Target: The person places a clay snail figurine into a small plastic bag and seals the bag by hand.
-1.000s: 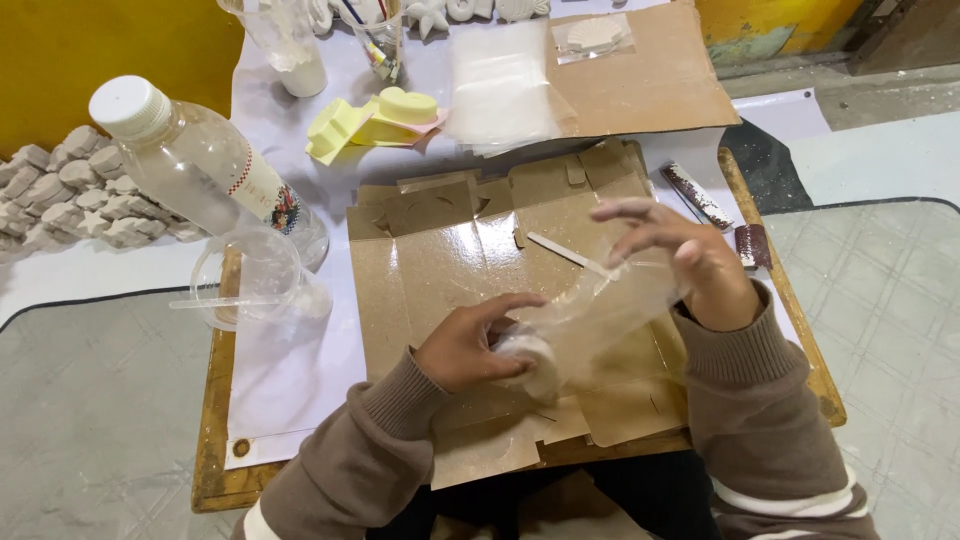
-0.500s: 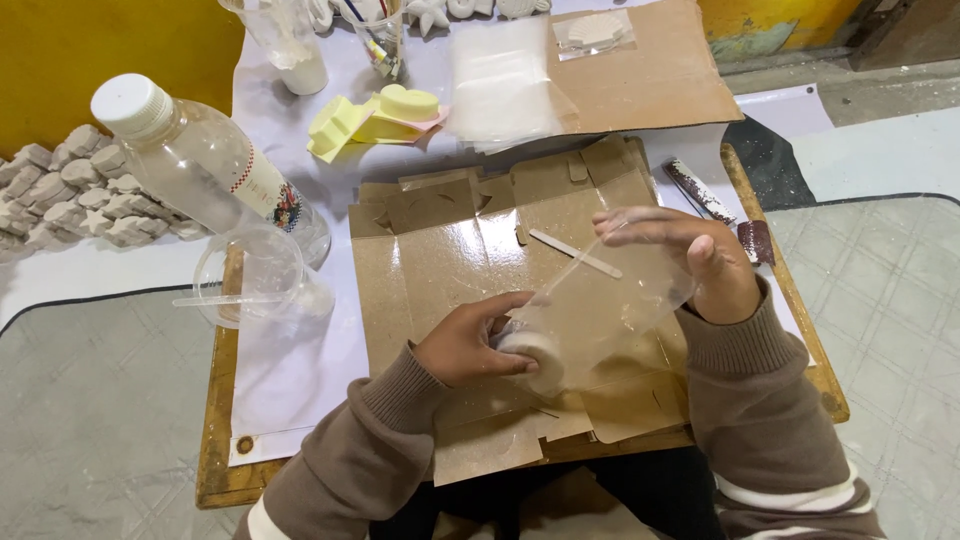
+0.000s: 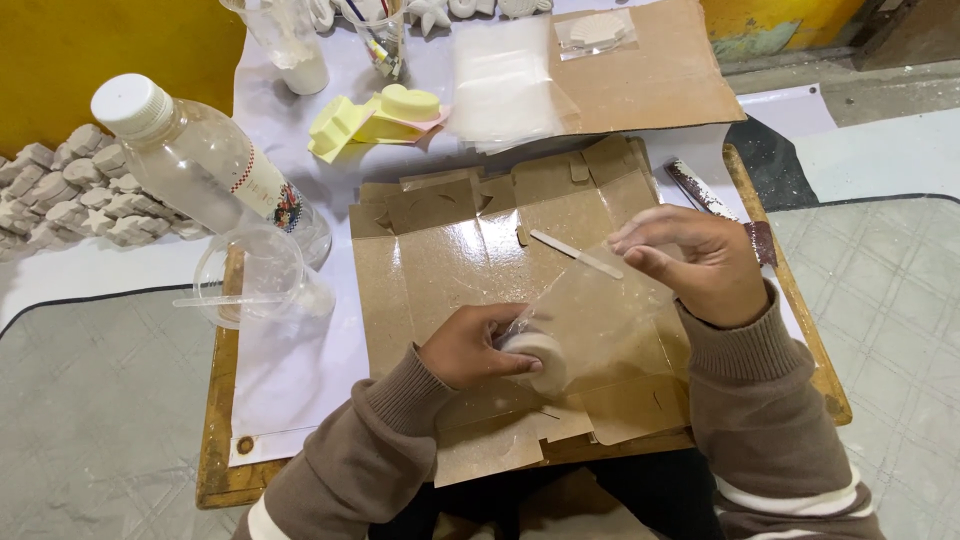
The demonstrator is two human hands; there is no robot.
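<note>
- The left hand (image 3: 470, 345) pinches a round white cast piece (image 3: 538, 358) at the mouth of a clear plastic bag (image 3: 590, 315), steadying it over the flattened cardboard box (image 3: 450, 260).
- The right hand (image 3: 700, 262) grips the bag's far end, pulling it taut.
- A plastic bottle (image 3: 200, 160) stands well apart, to the left.

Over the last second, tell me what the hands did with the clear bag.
The right hand drew the clear bag's open end up and outward, stretching it flat over the cardboard. The left hand kept holding the round white piece at the bag's lower end. The bottle, cup and stick stayed put.
</note>
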